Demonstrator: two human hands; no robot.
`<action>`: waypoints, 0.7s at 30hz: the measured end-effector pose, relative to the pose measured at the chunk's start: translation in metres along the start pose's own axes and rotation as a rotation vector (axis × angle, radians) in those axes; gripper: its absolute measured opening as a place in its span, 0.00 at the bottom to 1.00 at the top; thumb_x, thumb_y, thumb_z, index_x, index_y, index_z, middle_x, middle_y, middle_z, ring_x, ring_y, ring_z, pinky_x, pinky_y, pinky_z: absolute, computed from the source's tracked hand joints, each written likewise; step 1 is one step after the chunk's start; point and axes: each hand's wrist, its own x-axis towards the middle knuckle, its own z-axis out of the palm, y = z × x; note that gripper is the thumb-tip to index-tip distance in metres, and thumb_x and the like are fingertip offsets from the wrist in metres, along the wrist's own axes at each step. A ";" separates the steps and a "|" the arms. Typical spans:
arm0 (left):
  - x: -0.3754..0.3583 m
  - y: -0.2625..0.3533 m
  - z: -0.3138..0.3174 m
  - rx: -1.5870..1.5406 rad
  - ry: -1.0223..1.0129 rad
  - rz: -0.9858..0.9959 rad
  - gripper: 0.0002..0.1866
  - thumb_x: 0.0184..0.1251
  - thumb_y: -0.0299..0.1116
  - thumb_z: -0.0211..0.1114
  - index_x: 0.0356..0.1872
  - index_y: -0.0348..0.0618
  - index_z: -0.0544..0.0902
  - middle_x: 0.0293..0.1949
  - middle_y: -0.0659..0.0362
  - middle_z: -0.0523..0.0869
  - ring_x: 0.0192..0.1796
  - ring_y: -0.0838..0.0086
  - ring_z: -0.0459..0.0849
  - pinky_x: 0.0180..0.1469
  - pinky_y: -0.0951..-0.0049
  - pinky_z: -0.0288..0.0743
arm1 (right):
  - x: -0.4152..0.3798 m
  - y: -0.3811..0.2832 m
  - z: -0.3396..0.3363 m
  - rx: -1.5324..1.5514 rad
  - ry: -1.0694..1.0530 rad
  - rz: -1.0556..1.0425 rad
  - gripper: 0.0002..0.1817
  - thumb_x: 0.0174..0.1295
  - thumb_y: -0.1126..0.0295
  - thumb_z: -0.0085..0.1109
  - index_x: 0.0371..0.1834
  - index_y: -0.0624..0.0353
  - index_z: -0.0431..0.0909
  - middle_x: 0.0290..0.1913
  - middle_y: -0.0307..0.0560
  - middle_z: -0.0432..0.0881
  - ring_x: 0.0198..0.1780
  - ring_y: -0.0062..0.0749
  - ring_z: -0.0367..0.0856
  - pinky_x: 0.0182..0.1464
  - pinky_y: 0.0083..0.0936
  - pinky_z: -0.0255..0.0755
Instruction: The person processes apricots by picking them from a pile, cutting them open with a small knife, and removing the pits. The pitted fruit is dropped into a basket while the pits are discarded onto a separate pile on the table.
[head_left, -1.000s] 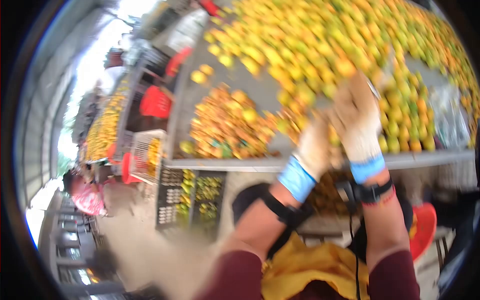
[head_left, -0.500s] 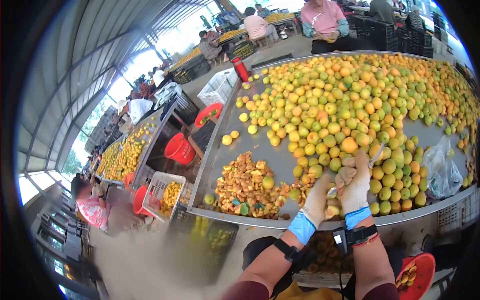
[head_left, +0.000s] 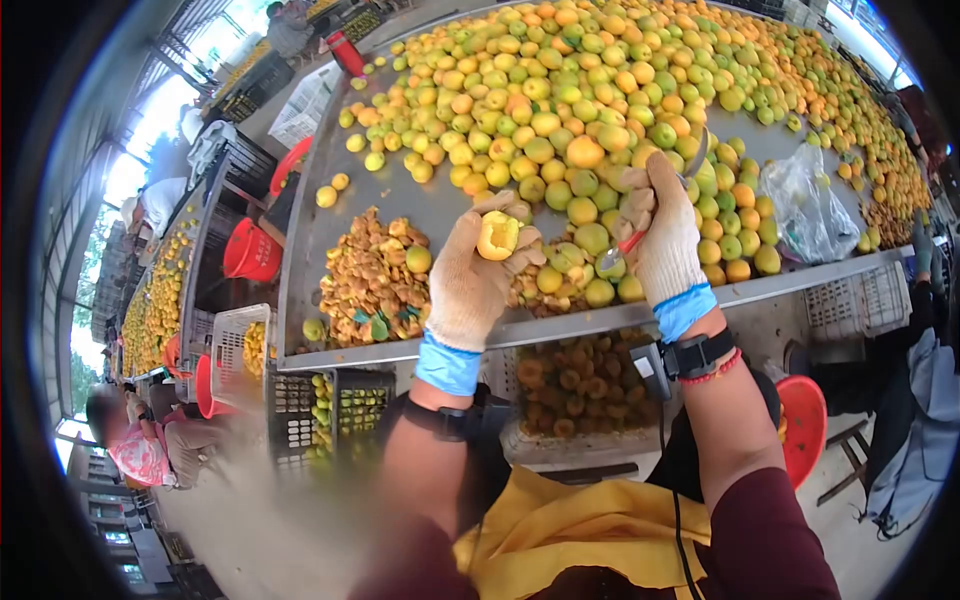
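A worker in knit gloves with blue cuffs holds a halved yellow fruit up in the left hand, fingers curled and clamped around it, its hollowed cut face turned toward the camera, above the near edge of a long metal sorting table. Half a second earlier the two hands were pressed together low at the table's rim; now they have separated, the left hand risen and swung left with the fruit. The right hand is closed around a red-handled spoon-like tool, its metal end pointing down-left toward the fruit on the table; a second metal blade or handle shows above the fist.

The view has also tipped downward since the earlier frame: the seated workers at the far end of the table are no longer in sight, and the person's yellow apron and maroon sleeves now fill the bottom of the picture. A heap of brownish pits and scraps lies left of the hands, a mass of yellow-green fruit covers the table beyond, and a clear plastic bag sits to the right. A crate of cut halves stands under the table edge.
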 end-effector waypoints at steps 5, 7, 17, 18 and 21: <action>-0.052 0.021 0.024 0.806 -0.120 -0.034 0.24 0.85 0.44 0.54 0.67 0.33 0.79 0.65 0.49 0.82 0.61 0.60 0.85 0.62 0.61 0.79 | -0.020 -0.023 -0.009 -0.128 -0.020 0.142 0.19 0.78 0.55 0.59 0.39 0.62 0.81 0.20 0.25 0.65 0.17 0.14 0.59 0.20 0.21 0.57; -0.047 0.045 -0.007 1.317 -0.083 0.362 0.14 0.79 0.23 0.54 0.57 0.34 0.84 0.58 0.49 0.86 0.54 0.62 0.87 0.56 0.65 0.83 | -0.027 -0.028 -0.016 -0.196 -0.052 0.185 0.17 0.78 0.58 0.59 0.42 0.64 0.80 0.21 0.26 0.68 0.18 0.14 0.62 0.21 0.21 0.61; 0.027 0.077 -0.088 2.302 0.237 -0.328 0.25 0.66 0.50 0.66 0.59 0.46 0.87 0.56 0.47 0.89 0.60 0.53 0.87 0.62 0.57 0.81 | -0.048 -0.023 -0.028 -0.073 0.041 0.353 0.17 0.80 0.56 0.54 0.48 0.62 0.80 0.24 0.28 0.71 0.19 0.13 0.67 0.18 0.16 0.59; 0.030 0.075 -0.090 2.378 0.220 -0.382 0.26 0.66 0.51 0.66 0.60 0.47 0.87 0.58 0.47 0.88 0.61 0.54 0.87 0.62 0.56 0.80 | -0.052 -0.019 -0.030 -0.096 -0.014 0.396 0.18 0.80 0.55 0.54 0.47 0.61 0.80 0.24 0.28 0.71 0.19 0.13 0.65 0.18 0.15 0.57; 0.031 0.073 -0.094 2.354 0.197 -0.383 0.28 0.64 0.48 0.69 0.63 0.45 0.85 0.60 0.45 0.87 0.60 0.54 0.87 0.62 0.57 0.81 | -0.064 -0.031 -0.030 -0.171 -0.179 0.446 0.20 0.79 0.51 0.55 0.45 0.59 0.81 0.26 0.31 0.74 0.17 0.14 0.65 0.17 0.16 0.57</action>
